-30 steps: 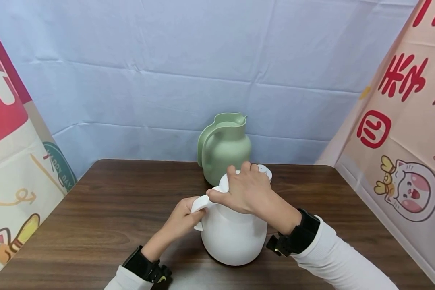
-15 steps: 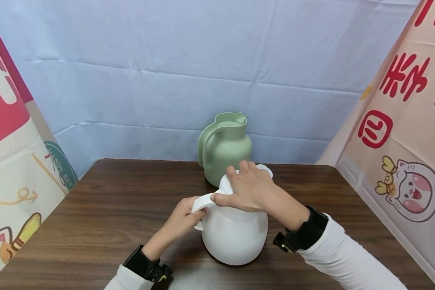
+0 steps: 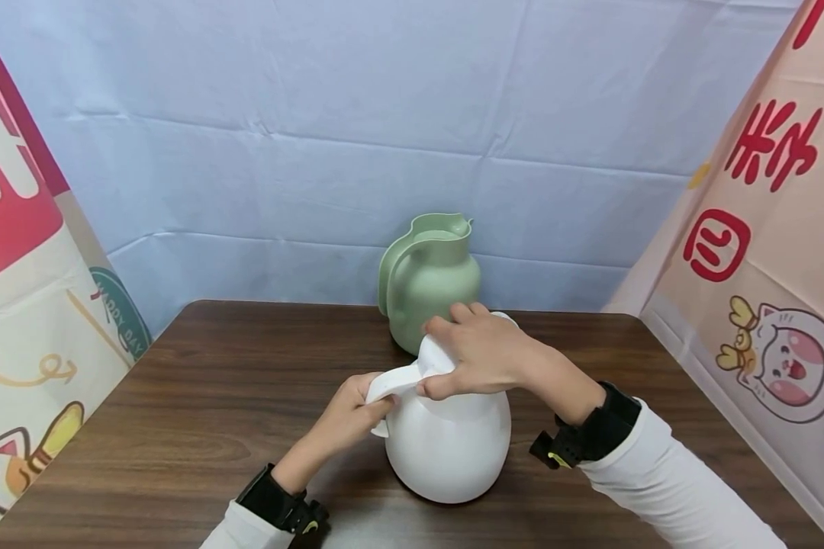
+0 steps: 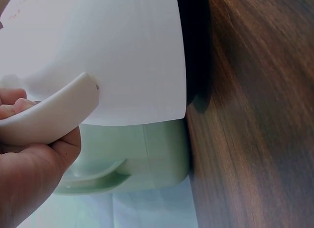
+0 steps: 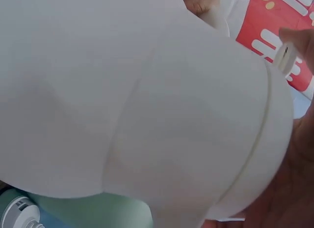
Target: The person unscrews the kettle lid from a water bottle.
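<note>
Head view hides the top of the white jug [image 3: 448,446] under the right hand [image 3: 484,352], whose fingers curl over the lid area, thumb pressed at the neck; the lid itself cannot be made out. Left hand [image 3: 349,415] wraps its fingers round the white handle [image 3: 394,381], which points toward the person's left. The jug stands upright on the brown table [image 3: 178,404], long axis vertical, just in front of the green jug [image 3: 429,278]; whether the two touch is unclear. Right wrist view is filled by blurred white wall [image 5: 137,105]; left wrist view shows the handle [image 4: 49,115] in the grip.
</note>
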{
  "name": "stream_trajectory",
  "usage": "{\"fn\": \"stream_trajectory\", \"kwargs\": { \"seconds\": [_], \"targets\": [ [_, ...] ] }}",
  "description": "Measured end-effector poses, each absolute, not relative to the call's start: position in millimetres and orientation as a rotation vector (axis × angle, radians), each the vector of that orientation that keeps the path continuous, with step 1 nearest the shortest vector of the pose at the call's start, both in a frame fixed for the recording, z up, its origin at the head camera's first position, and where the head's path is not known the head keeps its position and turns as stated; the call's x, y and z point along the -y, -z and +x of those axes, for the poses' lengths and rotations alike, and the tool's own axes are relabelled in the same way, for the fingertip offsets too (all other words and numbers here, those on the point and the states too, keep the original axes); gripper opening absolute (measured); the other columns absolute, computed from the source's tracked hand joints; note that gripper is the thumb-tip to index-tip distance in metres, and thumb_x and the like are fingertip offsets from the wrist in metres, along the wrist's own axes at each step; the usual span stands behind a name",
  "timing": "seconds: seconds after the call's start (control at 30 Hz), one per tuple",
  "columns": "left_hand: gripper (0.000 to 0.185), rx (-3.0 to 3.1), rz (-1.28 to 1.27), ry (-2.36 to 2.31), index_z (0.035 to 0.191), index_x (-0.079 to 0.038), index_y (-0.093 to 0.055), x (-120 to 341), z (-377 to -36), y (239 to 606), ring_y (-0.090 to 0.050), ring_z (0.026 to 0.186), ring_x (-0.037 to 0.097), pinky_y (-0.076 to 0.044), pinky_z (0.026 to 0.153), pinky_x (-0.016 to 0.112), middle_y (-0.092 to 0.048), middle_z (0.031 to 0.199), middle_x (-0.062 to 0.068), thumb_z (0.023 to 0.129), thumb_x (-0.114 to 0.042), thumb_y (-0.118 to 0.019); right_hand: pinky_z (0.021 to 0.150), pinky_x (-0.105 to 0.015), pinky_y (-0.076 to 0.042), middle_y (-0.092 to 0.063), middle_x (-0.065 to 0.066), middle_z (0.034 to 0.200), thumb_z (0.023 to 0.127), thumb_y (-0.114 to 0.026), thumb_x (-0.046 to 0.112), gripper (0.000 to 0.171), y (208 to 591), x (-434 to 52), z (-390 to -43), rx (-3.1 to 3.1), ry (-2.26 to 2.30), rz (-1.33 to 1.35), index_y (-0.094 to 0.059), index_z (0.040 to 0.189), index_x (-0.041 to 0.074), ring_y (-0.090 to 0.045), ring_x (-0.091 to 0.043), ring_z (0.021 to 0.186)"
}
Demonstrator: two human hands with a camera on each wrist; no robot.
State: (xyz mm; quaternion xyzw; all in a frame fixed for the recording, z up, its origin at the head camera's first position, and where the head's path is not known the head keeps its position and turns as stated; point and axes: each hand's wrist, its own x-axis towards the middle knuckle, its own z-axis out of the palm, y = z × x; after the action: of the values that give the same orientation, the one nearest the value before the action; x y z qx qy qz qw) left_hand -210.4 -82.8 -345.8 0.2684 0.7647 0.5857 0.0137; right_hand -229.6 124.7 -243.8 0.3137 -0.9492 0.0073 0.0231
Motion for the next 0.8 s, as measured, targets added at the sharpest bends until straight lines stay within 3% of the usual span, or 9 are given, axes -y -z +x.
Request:
{"fn": "stream_trajectory", "kwargs": {
  "seconds": [0.23,0.6,0.8],
  "targets": [
    [0.020,-2.360,0.821,-1.835,0.099,0.007,-0.063,83,-210,346,-0.056,0.077,0.028,-0.050,0.064,0.044,-0.063,0.088,0.014,0.083,0.009,-0.051,0.068,-0.035,-0.039,-0.045,0.002,0.101,0.068,-0.064,0.057,0.066,240,-131,-236,2.958,-0.147,1.156,-0.053,0.123,0.023,-0.041,-0.020,0.091],
    [0.020,-2.349,0.802,-1.853,0.099,0.008,-0.063,83,-210,345,-0.055,0.076,0.025,-0.049,0.064,0.043,-0.062,0.085,0.015,0.084,0.008,-0.050,0.077,-0.037,-0.037,-0.041,0.006,0.114,0.059,-0.076,0.040,0.071,231,-140,-249,3.065,-0.456,1.413,-0.052,0.125,0.032,-0.035,-0.018,0.100],
    [0.021,-2.344,0.786,-1.865,0.100,0.008,-0.063,82,-209,346,-0.056,0.078,0.025,-0.050,0.065,0.046,-0.064,0.089,0.015,0.083,0.009,-0.051,0.081,-0.041,-0.036,-0.038,0.004,0.119,0.052,-0.078,0.030,0.076,230,-146,-258,3.036,-0.580,1.669,-0.053,0.124,0.028,-0.034,-0.022,0.103]
  ]
}}
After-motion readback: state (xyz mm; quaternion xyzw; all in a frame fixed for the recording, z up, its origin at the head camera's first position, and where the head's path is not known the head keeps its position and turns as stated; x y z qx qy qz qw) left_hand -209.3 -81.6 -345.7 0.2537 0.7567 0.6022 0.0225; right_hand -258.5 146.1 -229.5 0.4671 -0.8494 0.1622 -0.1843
